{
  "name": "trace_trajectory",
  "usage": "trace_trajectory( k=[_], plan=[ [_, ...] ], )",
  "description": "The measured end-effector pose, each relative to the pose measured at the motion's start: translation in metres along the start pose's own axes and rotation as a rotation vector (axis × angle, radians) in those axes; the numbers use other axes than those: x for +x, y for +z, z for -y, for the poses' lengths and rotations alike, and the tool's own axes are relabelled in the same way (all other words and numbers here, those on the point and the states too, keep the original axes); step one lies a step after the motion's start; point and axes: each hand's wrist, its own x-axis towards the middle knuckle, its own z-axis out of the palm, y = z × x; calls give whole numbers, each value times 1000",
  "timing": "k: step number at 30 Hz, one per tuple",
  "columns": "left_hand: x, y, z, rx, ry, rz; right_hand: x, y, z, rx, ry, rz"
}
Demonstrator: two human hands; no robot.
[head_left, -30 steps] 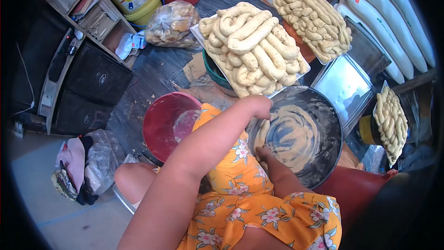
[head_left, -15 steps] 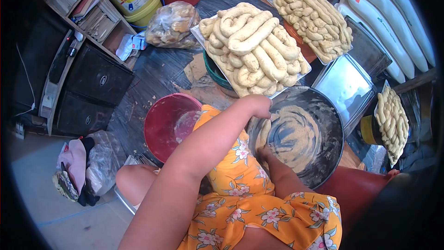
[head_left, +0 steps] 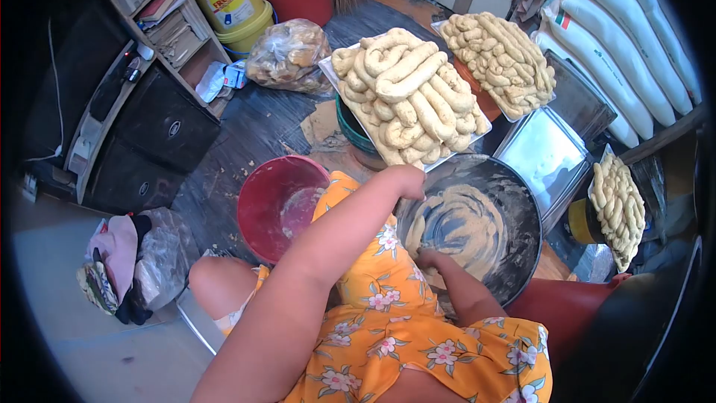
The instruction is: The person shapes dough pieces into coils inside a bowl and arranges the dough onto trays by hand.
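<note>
My left hand is curled at the far left rim of a wide black basin. Its fingers are mostly turned away, so what they grip is hidden. Down inside the basin's near left side is my right hand, fingers bent in at the lower end of a pale dough strip. This strip lies along the basin wall between both hands. Flour-like tan powder is smeared in swirls over the basin floor. Just beyond the left hand, a white tray carries a high pile of thick dough ropes.
A second tray of twisted dough stands behind, and another dough tray is at right. A red tub sits left of my knee. Metal trays lean beyond the basin. White sacks and yellow buckets stand farther back.
The whole view has shifted slightly, with the trays and basin now lower in the picture. Slightly more of my right hand shows. Both hands keep nearly the same places at the basin.
</note>
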Motion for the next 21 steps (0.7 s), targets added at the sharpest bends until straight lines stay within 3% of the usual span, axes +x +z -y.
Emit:
trace_trajectory(
  k=[1, 3, 7, 9, 11, 12, 15, 16, 18, 19, 21],
  plan=[
    [-4, -1, -4, 0, 2, 5, -15, -19, 8, -102, -45, 27],
    [-12, 0, -13, 0, 11, 18, -39, -57, 18, 34, -146, 84],
    [-27, 23, -33, -188, 270, -74, -158, -152, 78, 250, -279, 38],
    [-39, 22, -54, -397, 425, 14, -195, -181, 82, -41, -560, -342],
    [-38, 24, -59, -790, 488, 8, -244, -209, 96, 86, -768, -479],
    [-40, 25, -60, -988, 517, 5, -257, -215, 95, 349, -768, -546],
    [-55, 23, -62, -686, 322, -53, -288, -232, 96, 1076, -878, -755],
    [-60, 16, -65, -680, 258, -45, -295, -236, 99, 1152, -933, -916],
    [-51, 25, -55, -601, 272, -308, -293, -244, 101, 1256, -1049, -1168],
    [-46, 30, -49, -561, 277, -437, -283, -247, 100, 1398, -1059, -1198],
    [-46, 34, -40, -509, 194, -398, -256, -251, 96, 1689, -1068, -1247]
  ],
)
